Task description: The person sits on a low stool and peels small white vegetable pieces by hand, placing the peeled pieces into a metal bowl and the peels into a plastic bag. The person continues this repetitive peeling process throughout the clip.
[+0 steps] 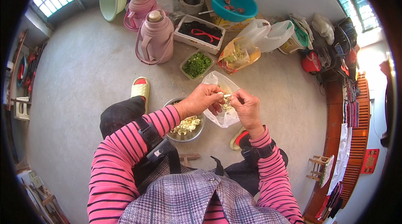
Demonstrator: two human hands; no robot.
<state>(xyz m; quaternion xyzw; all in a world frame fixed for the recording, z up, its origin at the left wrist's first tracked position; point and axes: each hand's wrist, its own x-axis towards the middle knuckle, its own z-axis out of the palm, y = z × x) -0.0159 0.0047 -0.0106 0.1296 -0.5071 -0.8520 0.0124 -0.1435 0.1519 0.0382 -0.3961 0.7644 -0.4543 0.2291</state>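
Between the fingertips of both my hands is a small, pale, clove-like piece [226, 95], too small to name surely. My left hand [201, 99] pinches its left end, and my right hand [247, 106] pinches the other. Directly beneath them a white plastic bag [228, 119] lies opened on the floor, with small pale bits inside. A round metal bowl [202, 128] stands to the left, partly covered by my left forearm. It holds many cream-yellow pieces [186, 126] of a similar look.
Ahead stand a tub of chopped greens [197, 65], a foam box [181, 36], a patterned bag [238, 55], two pink thermos flasks [155, 39] and a teal basin [233, 14]. A small wooden stool [319, 168] is at right. My slippered feet flank the bowl and bag.
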